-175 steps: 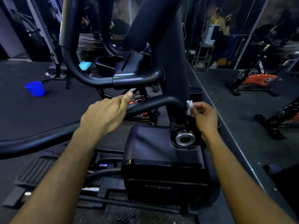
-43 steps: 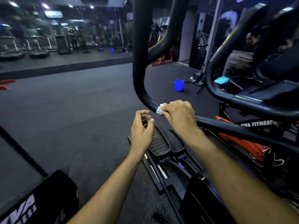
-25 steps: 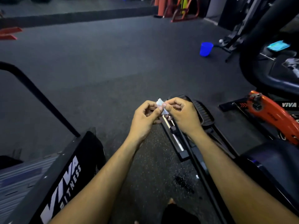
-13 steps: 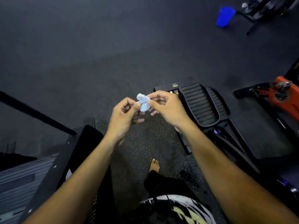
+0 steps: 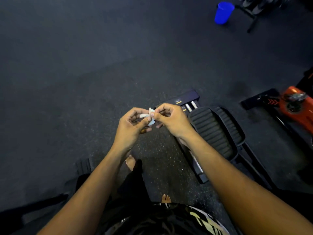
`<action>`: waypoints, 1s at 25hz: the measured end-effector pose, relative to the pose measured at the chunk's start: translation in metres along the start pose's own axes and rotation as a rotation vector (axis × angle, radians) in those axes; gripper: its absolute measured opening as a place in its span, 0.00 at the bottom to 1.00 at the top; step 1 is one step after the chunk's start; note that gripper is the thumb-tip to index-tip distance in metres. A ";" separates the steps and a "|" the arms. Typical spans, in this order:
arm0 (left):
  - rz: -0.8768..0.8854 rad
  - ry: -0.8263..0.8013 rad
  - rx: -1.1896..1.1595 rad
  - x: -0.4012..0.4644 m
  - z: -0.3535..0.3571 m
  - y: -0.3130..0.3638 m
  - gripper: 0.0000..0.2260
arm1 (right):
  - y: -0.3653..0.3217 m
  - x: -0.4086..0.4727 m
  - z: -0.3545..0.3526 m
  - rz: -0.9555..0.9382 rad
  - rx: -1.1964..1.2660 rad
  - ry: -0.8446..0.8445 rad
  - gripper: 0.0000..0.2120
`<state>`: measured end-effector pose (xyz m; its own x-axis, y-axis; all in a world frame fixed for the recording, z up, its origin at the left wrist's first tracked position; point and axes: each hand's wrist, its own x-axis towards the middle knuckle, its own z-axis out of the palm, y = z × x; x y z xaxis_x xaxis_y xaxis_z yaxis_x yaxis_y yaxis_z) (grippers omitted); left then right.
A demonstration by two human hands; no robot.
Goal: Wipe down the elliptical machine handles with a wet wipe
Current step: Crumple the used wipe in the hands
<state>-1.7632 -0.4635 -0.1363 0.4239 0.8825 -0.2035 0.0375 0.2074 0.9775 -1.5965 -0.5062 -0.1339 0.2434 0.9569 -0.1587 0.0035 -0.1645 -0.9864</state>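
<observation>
The wet wipe [image 5: 151, 118] is a small, crumpled wad, white with a faint blue cast, bunched so tightly that little of it shows between the fingers. It is held in the air above the dark speckled floor [image 5: 88, 78], just left of the elliptical's ribbed black pedals [image 5: 213, 131], touching neither. Both hands meet on it: the left hand [image 5: 131, 126] has its fingers curled, with thumb and fingertips pinching the wad's left side, and the right hand [image 5: 171, 118] pinches the top and right side between thumb and forefinger, the other fingers curled loosely beneath. The knuckles of the two hands are nearly touching.

Behind the hands lies the end of the elliptical's base rail [image 5: 183, 100], a black bar with two short silver rods beside it. The handles of the machine are out of view.

The only container is a blue plastic bucket [image 5: 223, 13] standing upright on the floor near the top edge, well apart from the hands; its inside cannot be seen from this angle. Beside it are the black legs of a stand [image 5: 252, 17]. At the right edge sits the red-orange body of another machine [image 5: 294, 103]. Low in the view are the person's bare feet [image 5: 130, 161] and dark trousers.
</observation>
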 end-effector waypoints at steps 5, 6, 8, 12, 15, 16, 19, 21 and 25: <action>-0.067 0.020 -0.080 0.141 -0.061 0.022 0.03 | -0.020 0.152 0.032 0.023 -0.023 -0.014 0.02; -0.094 0.024 -0.097 0.167 -0.074 0.033 0.04 | -0.031 0.181 0.039 0.032 -0.022 -0.015 0.02; -0.093 0.010 -0.120 0.225 -0.097 0.060 0.05 | -0.056 0.240 0.051 0.010 -0.041 -0.004 0.04; -0.063 -0.049 -0.138 0.332 -0.120 0.106 0.08 | -0.085 0.336 0.050 -0.013 -0.036 0.079 0.06; -0.046 -0.098 -0.111 0.418 -0.123 0.124 0.12 | -0.092 0.418 0.039 -0.029 -0.038 0.130 0.05; -0.049 -0.110 -0.094 0.447 -0.123 0.126 0.13 | -0.092 0.447 0.033 -0.028 -0.039 0.149 0.04; -0.070 -0.150 -0.066 0.536 -0.120 0.131 0.14 | -0.088 0.529 0.016 -0.001 0.029 0.186 0.03; -0.086 -0.174 -0.040 0.607 -0.117 0.139 0.16 | -0.089 0.593 0.003 0.025 0.077 0.224 0.04; -0.117 -0.300 -0.004 0.746 -0.104 0.172 0.21 | -0.106 0.709 -0.036 0.082 0.205 0.284 0.07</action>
<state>-1.5345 0.2748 -0.1255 0.6645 0.6893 -0.2886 0.0986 0.3019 0.9482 -1.3893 0.1810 -0.1405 0.4947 0.8331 -0.2475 -0.2147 -0.1589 -0.9637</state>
